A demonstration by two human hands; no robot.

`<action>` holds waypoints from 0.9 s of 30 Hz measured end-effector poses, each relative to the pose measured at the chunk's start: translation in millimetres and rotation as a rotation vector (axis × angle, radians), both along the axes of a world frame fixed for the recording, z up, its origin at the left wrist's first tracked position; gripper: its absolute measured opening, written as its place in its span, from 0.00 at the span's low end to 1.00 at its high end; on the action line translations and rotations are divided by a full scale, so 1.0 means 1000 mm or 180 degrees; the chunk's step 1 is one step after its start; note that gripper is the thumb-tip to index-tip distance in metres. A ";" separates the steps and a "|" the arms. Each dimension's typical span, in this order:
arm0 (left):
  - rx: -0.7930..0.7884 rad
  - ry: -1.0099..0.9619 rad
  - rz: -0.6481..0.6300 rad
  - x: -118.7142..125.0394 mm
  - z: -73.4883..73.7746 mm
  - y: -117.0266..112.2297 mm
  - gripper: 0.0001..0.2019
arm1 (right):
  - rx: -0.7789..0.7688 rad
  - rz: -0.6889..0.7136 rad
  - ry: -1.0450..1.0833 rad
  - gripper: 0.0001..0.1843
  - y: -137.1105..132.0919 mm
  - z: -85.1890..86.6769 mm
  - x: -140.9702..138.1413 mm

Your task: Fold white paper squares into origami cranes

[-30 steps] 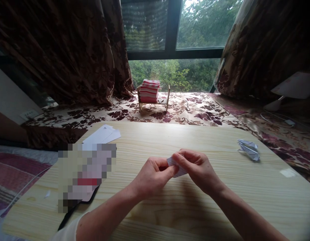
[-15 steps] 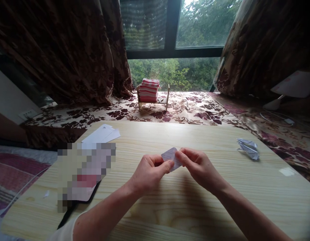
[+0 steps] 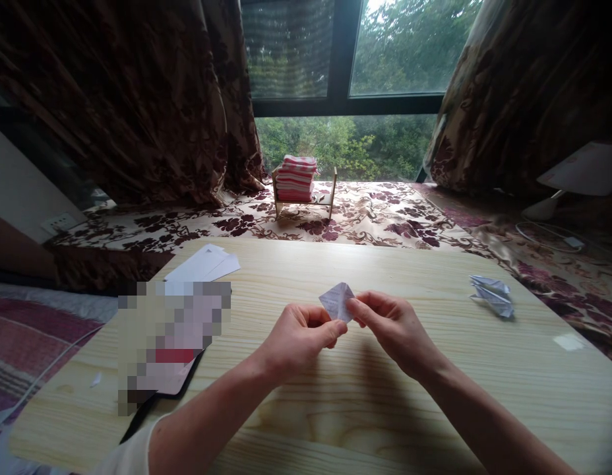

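Note:
A small folded piece of white paper (image 3: pixel 337 301) stands up between my two hands, just above the wooden table (image 3: pixel 365 409). My left hand (image 3: pixel 299 340) pinches its lower left edge with thumb and forefinger. My right hand (image 3: pixel 392 326) pinches its right side. Both hands are closed on the paper, a little above the table's middle.
A finished folded paper figure (image 3: pixel 491 295) lies at the table's right. White sheets (image 3: pixel 204 264) lie at the back left, beside a blurred-out object (image 3: pixel 170 336). A small wooden rack with striped cloths (image 3: pixel 299 181) stands on the patterned sill. A lamp (image 3: pixel 578 175) stands at right.
The paper has been turned up from under my fingers and now stands pointed upward between both pinches. Both hands have stayed at the same spot.

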State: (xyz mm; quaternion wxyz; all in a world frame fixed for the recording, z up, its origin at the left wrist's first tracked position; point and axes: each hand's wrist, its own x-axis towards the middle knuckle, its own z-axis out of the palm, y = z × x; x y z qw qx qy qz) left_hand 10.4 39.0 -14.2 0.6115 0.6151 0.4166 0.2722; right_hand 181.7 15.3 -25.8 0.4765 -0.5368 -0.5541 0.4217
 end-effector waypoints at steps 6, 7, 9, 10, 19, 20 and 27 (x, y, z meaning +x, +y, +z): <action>-0.0240 -0.0046 -0.0024 -0.009 0.006 0.010 0.13 | -0.0147 0.0208 -0.0260 0.17 0.000 0.009 0.010; -0.0140 -0.0100 0.0051 -0.009 0.007 0.011 0.12 | -0.0164 0.0359 -0.0328 0.17 0.000 0.010 0.009; -0.0014 -0.0191 0.0180 -0.007 0.007 0.010 0.11 | -0.0138 0.0559 -0.0401 0.16 -0.001 0.012 0.007; 0.0001 -0.0236 0.0260 -0.006 0.006 0.010 0.10 | -0.0119 0.0576 -0.0404 0.15 -0.002 0.012 0.006; -0.0261 -0.0635 0.0539 0.000 -0.001 0.004 0.12 | -0.0137 0.0690 -0.0545 0.18 -0.004 0.009 0.003; -0.0183 -0.0643 0.0583 0.001 -0.001 0.004 0.11 | -0.0143 0.0729 -0.0578 0.17 -0.004 0.009 0.002; 0.0017 -0.0837 0.1000 0.006 0.000 -0.001 0.09 | -0.0260 0.0883 -0.0557 0.20 -0.007 0.005 -0.009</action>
